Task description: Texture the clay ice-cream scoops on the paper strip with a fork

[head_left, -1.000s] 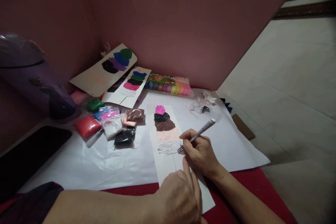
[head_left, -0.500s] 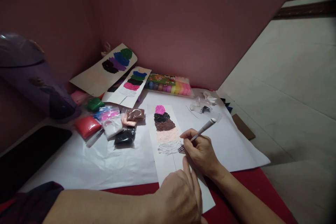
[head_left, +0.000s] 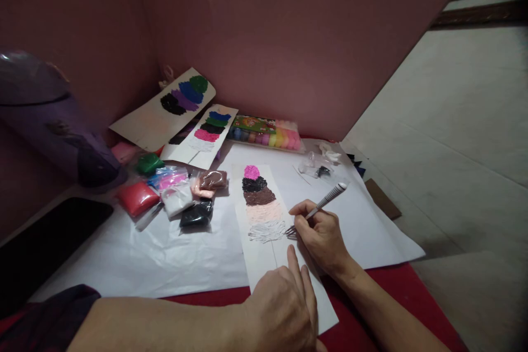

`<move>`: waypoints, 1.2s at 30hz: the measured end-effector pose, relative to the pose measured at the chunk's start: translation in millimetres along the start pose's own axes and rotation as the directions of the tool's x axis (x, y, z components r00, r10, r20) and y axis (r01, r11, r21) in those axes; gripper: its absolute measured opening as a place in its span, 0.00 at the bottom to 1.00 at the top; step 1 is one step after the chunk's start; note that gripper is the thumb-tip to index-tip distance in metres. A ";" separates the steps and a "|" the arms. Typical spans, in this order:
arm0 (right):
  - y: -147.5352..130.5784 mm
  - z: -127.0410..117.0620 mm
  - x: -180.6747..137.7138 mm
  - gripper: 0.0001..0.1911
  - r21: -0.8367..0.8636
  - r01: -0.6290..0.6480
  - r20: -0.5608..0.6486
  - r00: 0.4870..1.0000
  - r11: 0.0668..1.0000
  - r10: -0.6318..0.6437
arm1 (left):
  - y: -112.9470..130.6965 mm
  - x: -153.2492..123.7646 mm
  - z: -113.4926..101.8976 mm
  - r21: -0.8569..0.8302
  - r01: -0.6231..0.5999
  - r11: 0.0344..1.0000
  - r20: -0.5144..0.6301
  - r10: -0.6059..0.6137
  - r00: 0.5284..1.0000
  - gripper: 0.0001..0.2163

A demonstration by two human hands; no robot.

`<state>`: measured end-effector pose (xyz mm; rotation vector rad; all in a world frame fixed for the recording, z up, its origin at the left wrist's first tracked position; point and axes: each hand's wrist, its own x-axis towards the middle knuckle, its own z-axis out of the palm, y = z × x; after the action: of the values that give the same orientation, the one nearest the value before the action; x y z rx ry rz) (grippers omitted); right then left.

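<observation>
My right hand [head_left: 319, 234] grips a fork [head_left: 330, 196] with a striped handle, its tines down near the right edge of a white clay band [head_left: 266, 231]. That band is the lowest of several textured clay bands, with pale peach, brown, black and a pink top above it, on a narrow strip of white card [head_left: 264, 264]. A thin drawn line runs down below the white band. My left hand [head_left: 284, 302] rests on the lower part of the card, fingers stretched out toward the fork; its thumb is mostly hidden.
Left of the card lie bagged clay lumps: red [head_left: 137, 199], green [head_left: 150, 164], white [head_left: 177, 199], black [head_left: 197, 214], brown [head_left: 213, 180]. Behind are two decorated cards [head_left: 142, 124] and a clay pack [head_left: 264, 135]. A dark phone-like slab [head_left: 53, 247] and purple cylinder [head_left: 61, 121] stand left.
My right hand and the fork have shifted slightly right, the tines moving from the white clay to its right edge. My left hand has stayed in place.
</observation>
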<state>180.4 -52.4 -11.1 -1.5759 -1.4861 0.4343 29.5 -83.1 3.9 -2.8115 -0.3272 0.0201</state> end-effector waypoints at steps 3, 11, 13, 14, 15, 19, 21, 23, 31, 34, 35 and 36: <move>-0.1 1.4 -0.4 0.06 0.007 0.004 0.025 1.000 1.000 -0.004 | -0.9 0.8 0.5 0.007 -0.012 1.000 -0.008 0.012 1.000 0.32; -0.1 1.8 -1.0 0.06 0.036 -0.001 0.040 0.999 0.999 0.000 | -2.8 0.7 -1.8 0.008 -0.021 1.000 0.013 0.020 1.000 0.31; -0.1 1.6 -1.0 0.06 0.036 0.001 0.017 1.000 0.999 -0.002 | -3.1 0.7 -3.2 0.004 -0.028 1.000 0.039 0.028 0.999 0.31; -0.1 1.6 -1.0 0.06 0.036 0.002 0.011 1.000 0.999 -0.003 | -3.2 0.9 -3.9 0.004 -0.031 1.000 0.051 0.031 0.998 0.31; -0.2 1.6 -1.1 0.06 0.037 0.003 0.014 1.000 0.999 -0.004 | -3.1 1.2 -4.7 0.006 -0.035 0.999 0.060 0.034 0.998 0.31; -1.0 2.2 -1.8 0.06 0.047 -0.009 0.072 0.997 0.999 0.006 | -3.0 2.4 -6.4 0.006 -0.036 0.999 0.075 0.036 0.997 0.32; -1.0 2.6 -1.9 0.06 0.051 -0.015 0.081 0.997 0.999 0.011 | -2.9 2.2 -5.8 0.006 -0.034 0.999 0.063 0.034 0.997 0.31; -0.3 2.9 -1.7 0.06 0.054 -0.014 0.069 0.998 0.998 0.010 | -2.7 1.7 -3.8 0.007 -0.033 0.999 0.038 0.033 0.999 0.31; 2.3 2.9 -0.8 0.06 0.046 -0.021 0.056 0.998 0.999 0.019 | -1.8 0.1 1.1 0.023 -0.014 1.000 -0.022 0.015 1.000 0.32; 1.8 3.0 -0.6 0.06 0.040 -0.027 0.061 0.998 0.999 0.024 | -1.6 -0.5 0.6 0.027 -0.027 0.999 -0.022 0.028 0.999 0.31; 1.7 3.0 -0.3 0.06 0.034 -0.026 0.058 0.998 0.999 0.024 | -1.4 -0.6 0.6 0.028 -0.027 0.999 -0.029 0.027 0.999 0.31; 1.7 3.0 0.0 0.06 0.027 -0.024 0.055 0.998 0.999 0.022 | -1.2 -0.7 0.5 0.030 -0.020 0.999 -0.036 0.021 0.999 0.32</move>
<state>179.2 -51.1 -14.0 -1.5719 -1.4977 0.5127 28.5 -82.0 3.8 -2.7820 -0.2877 -0.0210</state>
